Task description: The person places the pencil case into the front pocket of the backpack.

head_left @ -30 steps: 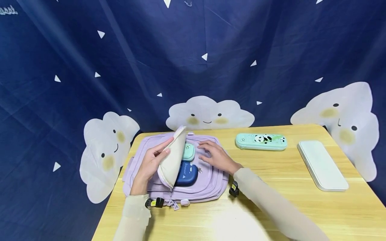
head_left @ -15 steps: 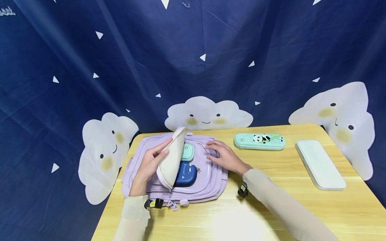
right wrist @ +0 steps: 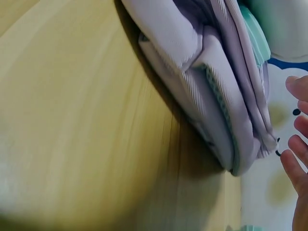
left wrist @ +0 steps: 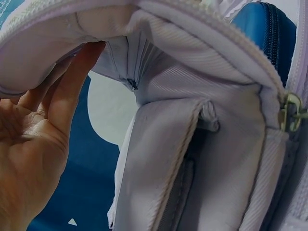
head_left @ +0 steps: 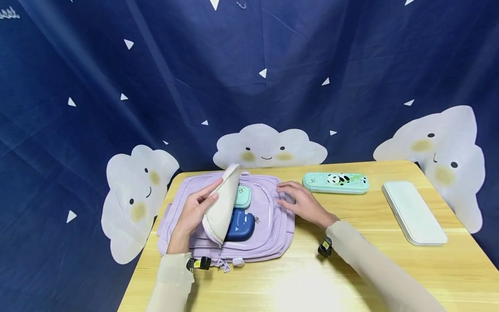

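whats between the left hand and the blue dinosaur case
In the head view, the raised cream flap, held by the left hand, stands between that hand and the blue dinosaur case.

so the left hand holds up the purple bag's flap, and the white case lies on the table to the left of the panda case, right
Not quite: in the head view the white case lies to the right of the panda case. The rest stands: the left hand holds up the flap of the purple bag, and the white case is on the table.
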Motion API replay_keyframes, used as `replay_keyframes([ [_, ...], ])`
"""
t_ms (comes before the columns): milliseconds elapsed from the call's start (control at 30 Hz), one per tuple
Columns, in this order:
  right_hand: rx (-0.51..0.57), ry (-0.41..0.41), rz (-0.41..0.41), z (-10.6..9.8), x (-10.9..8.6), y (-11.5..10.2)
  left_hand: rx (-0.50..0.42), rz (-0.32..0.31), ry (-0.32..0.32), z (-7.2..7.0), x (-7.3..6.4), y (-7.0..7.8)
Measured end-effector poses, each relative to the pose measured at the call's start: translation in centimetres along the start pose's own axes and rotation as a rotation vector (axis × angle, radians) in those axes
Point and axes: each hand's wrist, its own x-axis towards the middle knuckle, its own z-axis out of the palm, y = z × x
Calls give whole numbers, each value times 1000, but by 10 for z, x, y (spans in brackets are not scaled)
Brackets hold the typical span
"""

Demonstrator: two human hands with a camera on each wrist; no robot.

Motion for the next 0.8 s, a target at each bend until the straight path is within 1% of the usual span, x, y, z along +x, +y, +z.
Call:
replay_keyframes([
  [133,-17,0,-3,-6,-5,4,-8,-7,3,-1,0,-1],
  [567,-75,14,44,-23,-27,20,-18,-19,-1,-1,1,-1],
  [800,-93,51,23,-35,-34,26,-20,-23,0,-1,1,-1],
])
